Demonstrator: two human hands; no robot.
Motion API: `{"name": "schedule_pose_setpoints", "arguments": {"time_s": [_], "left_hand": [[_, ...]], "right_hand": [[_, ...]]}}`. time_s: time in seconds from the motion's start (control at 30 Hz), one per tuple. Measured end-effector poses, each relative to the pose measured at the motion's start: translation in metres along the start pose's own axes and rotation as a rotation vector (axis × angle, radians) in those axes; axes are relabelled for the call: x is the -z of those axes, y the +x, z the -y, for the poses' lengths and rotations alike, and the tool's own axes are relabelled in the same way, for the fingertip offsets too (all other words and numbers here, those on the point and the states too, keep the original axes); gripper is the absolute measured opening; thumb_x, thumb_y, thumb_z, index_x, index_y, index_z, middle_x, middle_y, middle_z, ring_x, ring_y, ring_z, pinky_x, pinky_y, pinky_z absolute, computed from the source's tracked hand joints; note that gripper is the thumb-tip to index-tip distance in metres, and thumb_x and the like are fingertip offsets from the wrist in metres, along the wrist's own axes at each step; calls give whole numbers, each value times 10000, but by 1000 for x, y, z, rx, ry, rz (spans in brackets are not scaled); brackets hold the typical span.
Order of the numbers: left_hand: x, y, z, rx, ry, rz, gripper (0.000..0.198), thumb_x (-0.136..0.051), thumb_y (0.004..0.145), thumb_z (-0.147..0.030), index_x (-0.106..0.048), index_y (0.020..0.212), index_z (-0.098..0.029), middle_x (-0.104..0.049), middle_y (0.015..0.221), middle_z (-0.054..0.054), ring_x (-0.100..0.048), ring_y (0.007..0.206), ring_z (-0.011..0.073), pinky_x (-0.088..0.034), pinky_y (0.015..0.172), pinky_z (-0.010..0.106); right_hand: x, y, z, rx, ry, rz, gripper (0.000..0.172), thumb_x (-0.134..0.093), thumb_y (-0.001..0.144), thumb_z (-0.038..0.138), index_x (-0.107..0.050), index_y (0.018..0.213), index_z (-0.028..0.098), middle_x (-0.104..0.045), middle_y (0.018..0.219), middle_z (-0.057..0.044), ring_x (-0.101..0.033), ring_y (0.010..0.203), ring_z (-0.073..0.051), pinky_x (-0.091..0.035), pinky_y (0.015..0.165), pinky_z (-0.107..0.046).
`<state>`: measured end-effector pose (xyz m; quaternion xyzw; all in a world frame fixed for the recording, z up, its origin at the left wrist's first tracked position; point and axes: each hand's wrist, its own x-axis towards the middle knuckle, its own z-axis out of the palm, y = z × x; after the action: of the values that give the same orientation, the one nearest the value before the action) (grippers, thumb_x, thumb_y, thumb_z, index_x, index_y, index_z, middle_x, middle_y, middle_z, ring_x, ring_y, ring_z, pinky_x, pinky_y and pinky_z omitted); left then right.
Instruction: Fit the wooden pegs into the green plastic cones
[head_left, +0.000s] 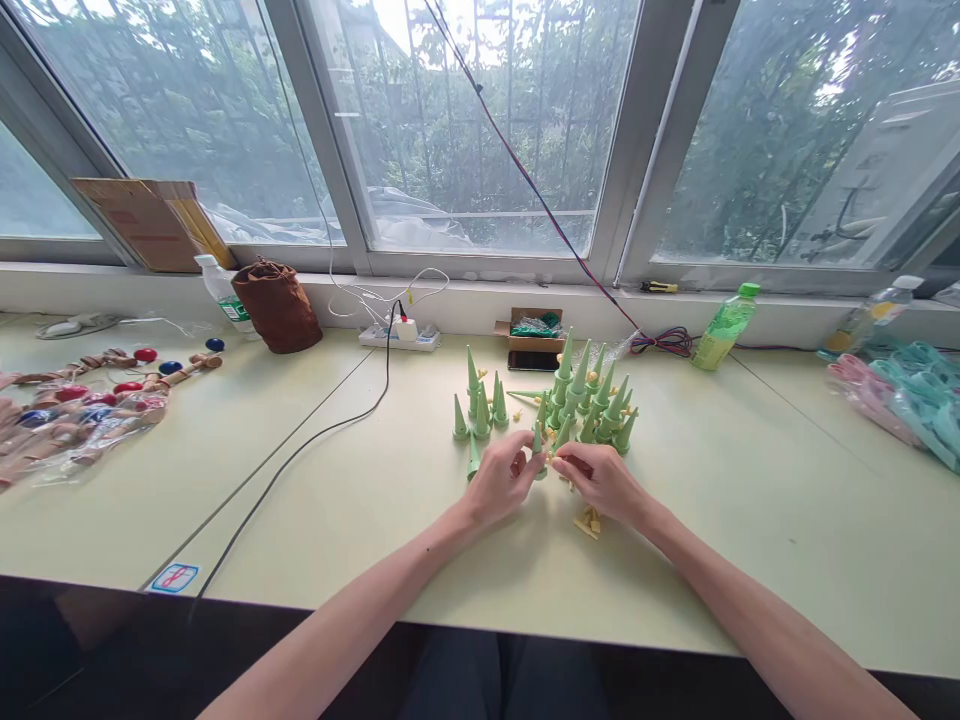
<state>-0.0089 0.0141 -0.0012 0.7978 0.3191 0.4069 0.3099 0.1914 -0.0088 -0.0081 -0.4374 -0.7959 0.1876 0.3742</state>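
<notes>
Two bare hands meet over the bench (750, 540) in the head view, well back from its front edge and far from either end. The left hand (501, 475) has its thumb and fingers clamped on one green cone (538, 440); the right hand (604, 478) has thumb and forefinger together, seemingly pinching a small yellow piece (550, 459) just beside it. I judge the step in hand to be fitting that piece to the cone, which calls for a steady left grip and a careful right push. The held cone stands nearly upright, pale green, smooth, narrow-tipped; fingers hide part of it. Toward the far edge stand more cones (577, 390); nearer the front edge lie loose yellow pieces (589, 522).
</notes>
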Motion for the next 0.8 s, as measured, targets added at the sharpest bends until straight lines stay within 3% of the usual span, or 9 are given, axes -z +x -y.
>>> {"name": "schedule_pose_setpoints", "arguments": {"time_s": [0.2,0.4,0.57,0.8], "left_hand": [[6,3,3,8,49,-105,167,-527,946,-314,-586,910,-162,-579,784,11,-495,542,81,-417,505,202],[22,16,1,35,237,-320,141,-576,906,-293,-583,833,-173,-558,857,21,-524,592,100,-454,579,239],[25,28,4,140,325,-266,133,-616,859,-229,-567,749,-171,-557,764,7,-544,596,130,-439,604,264],[4,52,14,189,421,-261,227,-603,838,-84,-474,675,-174,-536,724,20,-515,662,158,-384,612,262]], "right_hand": [[-3,2,-6,-30,1,-56,314,-453,999,429,-637,946,180,-491,527,50,-405,439,-110,-338,491,-242],[-3,4,-6,-16,-18,-66,345,-428,1007,406,-614,819,185,-456,534,46,-396,471,-110,-320,509,-238],[-4,4,-3,-2,-2,-31,382,-425,1008,371,-550,699,183,-444,547,46,-367,495,-103,-302,523,-237],[-6,3,-6,8,5,-24,358,-440,998,312,-499,669,185,-400,554,53,-327,512,-100,-282,530,-240]]}}
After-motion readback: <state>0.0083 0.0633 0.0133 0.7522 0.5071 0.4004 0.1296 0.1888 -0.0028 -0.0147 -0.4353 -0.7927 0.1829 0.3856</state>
